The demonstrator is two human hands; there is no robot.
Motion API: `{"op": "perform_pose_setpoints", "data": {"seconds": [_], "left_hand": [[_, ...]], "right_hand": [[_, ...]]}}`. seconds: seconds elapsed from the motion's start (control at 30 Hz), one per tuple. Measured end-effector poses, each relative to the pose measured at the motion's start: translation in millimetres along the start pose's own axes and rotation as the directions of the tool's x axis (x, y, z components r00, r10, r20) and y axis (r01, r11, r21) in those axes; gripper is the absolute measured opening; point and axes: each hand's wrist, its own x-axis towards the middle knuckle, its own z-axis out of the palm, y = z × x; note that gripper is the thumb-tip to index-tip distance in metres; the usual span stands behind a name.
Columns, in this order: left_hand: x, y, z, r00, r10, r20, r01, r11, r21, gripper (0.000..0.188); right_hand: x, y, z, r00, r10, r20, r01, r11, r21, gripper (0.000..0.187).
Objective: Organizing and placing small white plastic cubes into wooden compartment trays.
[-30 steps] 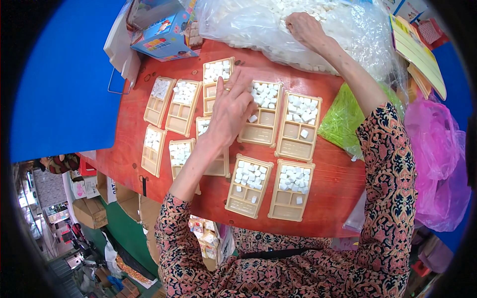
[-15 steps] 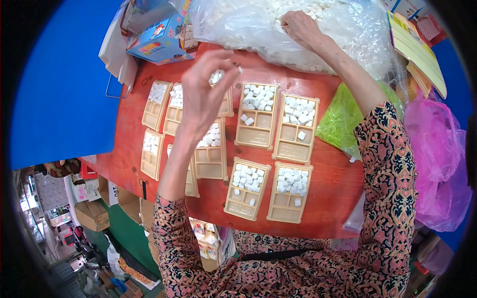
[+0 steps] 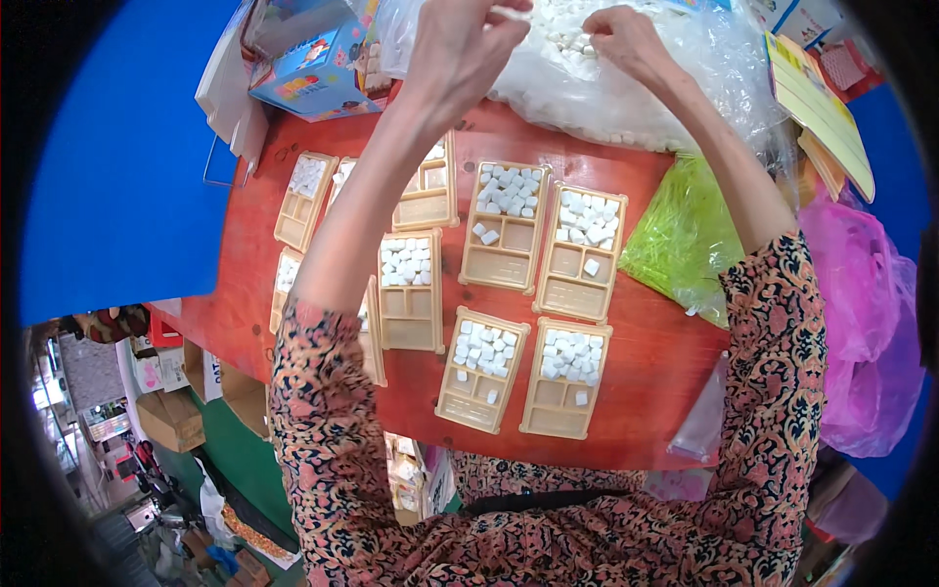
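Above the large clear plastic bag, full of small white cubes, both hands are up at the top of the view. My left hand has curled fingers, partly cut off by the upper edge; a bit of white shows by the fingertips, but I cannot tell if it is held. Bent and pressed together, the fingers of my right hand are over the cubes, hiding whatever they grip. Beneath lie several beige compartment trays, white cubes filling their far sections. Single cubes sit in some smaller compartments. My left forearm hides some trays.
A bright green plastic bag lies on the red table, right of the trays. Farther right hang pink plastic bags. A blue printed box stands at the far left, and yellow card sheets at the far right.
My left hand has moved up and right, from above the trays to the bag. The fingers of my right hand have moved slightly right over the cubes, still bent.
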Motion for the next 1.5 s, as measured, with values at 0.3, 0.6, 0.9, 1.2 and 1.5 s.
{"op": "perform_pose_setpoints", "data": {"seconds": [0.3,0.6,0.9,1.2,1.5], "left_hand": [[-164,9,-51,0.968,0.026,0.251,-0.077,0.977,0.197,0.017],[-228,30,-21,0.941,0.112,0.318,-0.201,0.944,0.26,0.02],[-232,15,-16,0.931,0.048,0.363,-0.162,0.943,0.292,0.02],[-237,18,-14,0.96,0.094,0.262,-0.167,0.948,0.27,0.015],[-278,10,-56,0.973,-0.229,0.012,0.211,0.913,0.349,0.033]], "right_hand": [[-53,-159,-23,0.935,-0.291,0.203,0.256,0.949,0.182,0.016],[-129,-175,41,0.805,-0.512,0.3,0.457,0.857,0.236,0.017],[-147,-173,53,0.756,-0.62,0.208,0.571,0.781,0.254,0.022],[-143,-191,54,0.703,-0.547,0.455,0.52,0.831,0.198,0.013],[-100,-214,5,0.79,-0.319,0.524,0.222,0.945,0.241,0.009]]}}
